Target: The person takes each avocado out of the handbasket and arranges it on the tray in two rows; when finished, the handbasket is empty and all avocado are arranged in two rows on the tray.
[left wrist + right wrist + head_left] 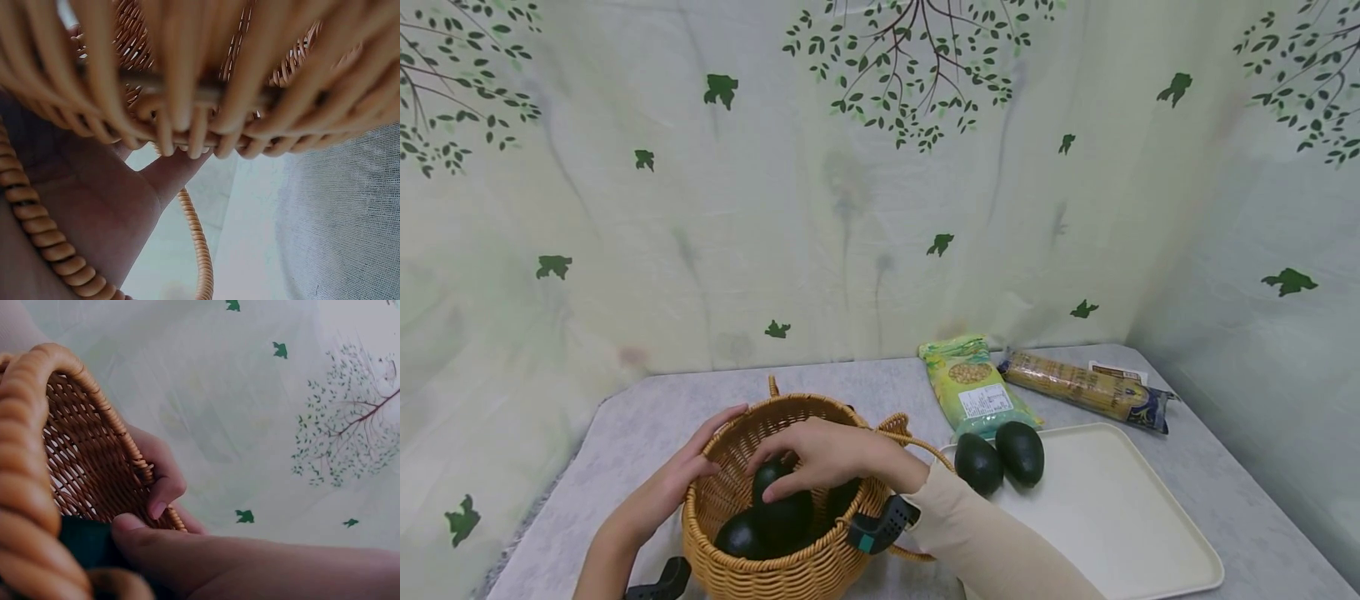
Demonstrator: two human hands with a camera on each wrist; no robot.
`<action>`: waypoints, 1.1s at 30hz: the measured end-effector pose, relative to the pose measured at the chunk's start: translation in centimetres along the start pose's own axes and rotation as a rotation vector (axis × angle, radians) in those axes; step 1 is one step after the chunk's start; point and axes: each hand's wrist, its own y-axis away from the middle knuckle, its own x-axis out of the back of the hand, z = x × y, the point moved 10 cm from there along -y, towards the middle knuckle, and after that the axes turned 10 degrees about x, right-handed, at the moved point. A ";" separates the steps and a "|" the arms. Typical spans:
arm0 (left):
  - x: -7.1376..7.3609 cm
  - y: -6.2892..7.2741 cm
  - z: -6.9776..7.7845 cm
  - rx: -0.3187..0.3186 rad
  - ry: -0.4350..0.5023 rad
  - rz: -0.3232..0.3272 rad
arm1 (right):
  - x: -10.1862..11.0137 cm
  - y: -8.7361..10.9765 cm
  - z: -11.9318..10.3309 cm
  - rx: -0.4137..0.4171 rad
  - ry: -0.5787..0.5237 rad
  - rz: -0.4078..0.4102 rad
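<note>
Avocado pinched between right hand's thumb and fingers, inside wicker basket, lower centre of frame. Left hand grips basket's left rim. More avocados in basket; two loose avocados at cream tray's far-left corner, lower right. Judged partway: fruit divided between basket and tray; transfer direction cannot be told.
</note>
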 end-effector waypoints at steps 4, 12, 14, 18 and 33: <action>0.0 0.1 0.0 0.006 0.012 -0.009 | 0.3 0.0 -0.6 0.048 0.002 0.026; 0.0 0.1 0.0 0.013 0.033 -0.015 | 1.5 0.5 -1.2 0.079 -0.020 0.128; 0.0 0.0 0.0 0.008 0.036 -0.016 | 1.8 0.8 -1.4 0.079 -0.040 0.154; -0.1 -0.1 -0.1 0.014 0.043 -0.020 | 2.6 1.6 -1.7 0.074 -0.066 0.203; 0.1 -0.2 -0.3 0.017 0.027 -0.012 | 4.8 5.2 -1.8 0.018 -0.208 0.352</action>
